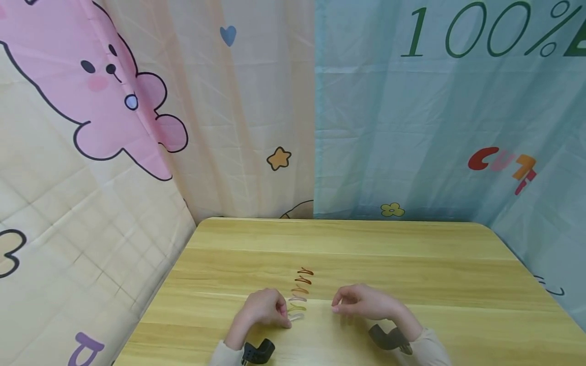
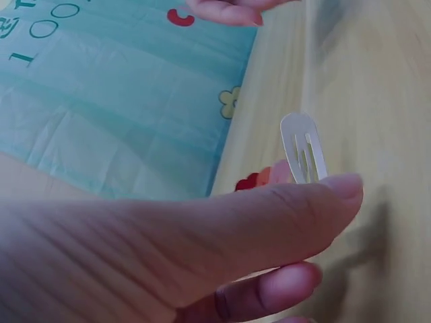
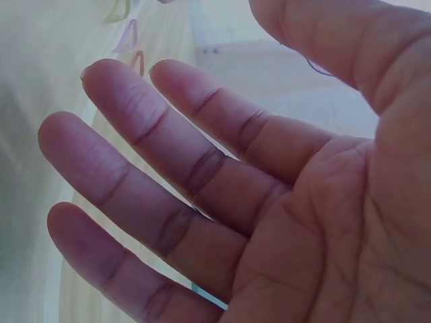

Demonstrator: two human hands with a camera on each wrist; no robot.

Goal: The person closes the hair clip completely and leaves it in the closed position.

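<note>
Several snap hair clips lie in a column on the wooden table. They run from a brown clip (image 1: 305,272) at the far end to a yellow-green clip (image 1: 297,307) near the front. At the near end is a white hair clip (image 1: 297,316), pinched at one end by my left hand (image 1: 264,306). In the left wrist view the slotted end of this white clip (image 2: 301,145) sticks out past the thumb. Its other end is hidden. My right hand (image 1: 363,301) is held over the table right of the column, fingers loosely bent and holding nothing.
The wooden table (image 1: 389,264) extends around the column to rounded far corners. Patterned curtains (image 1: 256,122) hang behind it and at both sides. A black wrist device (image 1: 259,352) sits on the left wrist and another (image 1: 386,338) on the right.
</note>
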